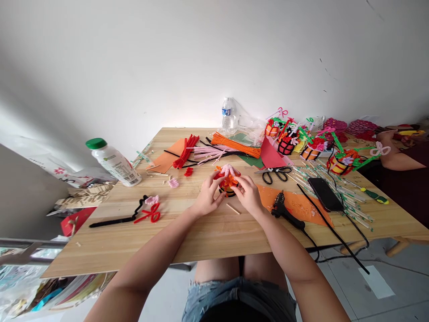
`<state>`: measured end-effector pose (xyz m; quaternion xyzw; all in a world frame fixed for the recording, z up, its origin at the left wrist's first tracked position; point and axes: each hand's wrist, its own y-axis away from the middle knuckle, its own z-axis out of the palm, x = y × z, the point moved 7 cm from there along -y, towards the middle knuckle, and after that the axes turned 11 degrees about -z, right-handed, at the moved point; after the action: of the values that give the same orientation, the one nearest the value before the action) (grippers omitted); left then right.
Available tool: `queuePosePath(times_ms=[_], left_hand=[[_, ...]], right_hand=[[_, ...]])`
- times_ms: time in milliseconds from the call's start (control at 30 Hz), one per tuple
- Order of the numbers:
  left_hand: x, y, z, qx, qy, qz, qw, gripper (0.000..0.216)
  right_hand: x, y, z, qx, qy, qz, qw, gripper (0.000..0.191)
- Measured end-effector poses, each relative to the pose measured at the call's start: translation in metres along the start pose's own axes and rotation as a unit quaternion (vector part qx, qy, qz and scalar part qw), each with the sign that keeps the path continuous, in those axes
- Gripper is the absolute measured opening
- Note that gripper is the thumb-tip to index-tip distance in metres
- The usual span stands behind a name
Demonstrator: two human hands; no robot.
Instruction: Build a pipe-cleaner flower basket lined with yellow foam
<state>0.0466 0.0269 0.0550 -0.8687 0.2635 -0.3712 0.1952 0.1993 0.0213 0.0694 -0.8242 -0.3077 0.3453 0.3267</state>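
Note:
Both my hands are at a small pipe-cleaner flower basket (228,191) on the wooden table in front of me. Orange flowers and a pink piece (228,170) fill its top; black bands ring its side. My left hand (208,193) grips it from the left, thumb and fingers closed at the orange petals. From the right, my right hand (248,193) pinches the orange flower (231,180) at the rim. Just in front of the basket lies a short wooden stick (233,209). Fingers cover part of the basket's sides.
Right of my hands lie a hot glue gun (284,210), black-handled scissors (276,173) and a phone (325,194). Pipe-cleaner bundles (236,145) and finished baskets (311,149) stand behind. A white bottle (114,163) is at left. Another person's arm (390,154) rests far right.

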Motion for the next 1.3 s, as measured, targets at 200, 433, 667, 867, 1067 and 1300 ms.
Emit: queuePosePath(times_ms=[200, 433, 667, 867, 1067, 1300], left_hand=[[0.0010, 0.0000, -0.0008, 0.000, 0.003, 0.006, 1.000, 0.053], [0.0015, 0.0000, -0.0022, 0.002, 0.005, 0.005, 1.000, 0.054], [0.0018, -0.0004, -0.0012, -0.004, 0.005, 0.002, 1.000, 0.055], [0.0025, -0.0003, -0.0014, -0.004, 0.003, 0.002, 1.000, 0.054], [0.0027, 0.0003, -0.0016, 0.000, 0.004, 0.010, 1.000, 0.052], [0.0025, -0.0001, -0.0014, -0.005, 0.007, 0.003, 1.000, 0.053]], right_hand=[[0.0008, -0.0002, 0.0004, 0.000, -0.003, 0.002, 1.000, 0.029], [0.0007, 0.0002, 0.0000, 0.002, -0.003, 0.000, 1.000, 0.029], [0.0010, 0.0005, 0.0002, -0.001, 0.000, -0.001, 1.000, 0.029], [0.0006, 0.0000, -0.0001, 0.002, -0.001, -0.003, 1.000, 0.027], [0.0016, -0.0003, 0.0006, 0.002, -0.004, 0.002, 1.000, 0.027], [0.0014, -0.0006, -0.0001, 0.005, -0.008, 0.000, 1.000, 0.026]])
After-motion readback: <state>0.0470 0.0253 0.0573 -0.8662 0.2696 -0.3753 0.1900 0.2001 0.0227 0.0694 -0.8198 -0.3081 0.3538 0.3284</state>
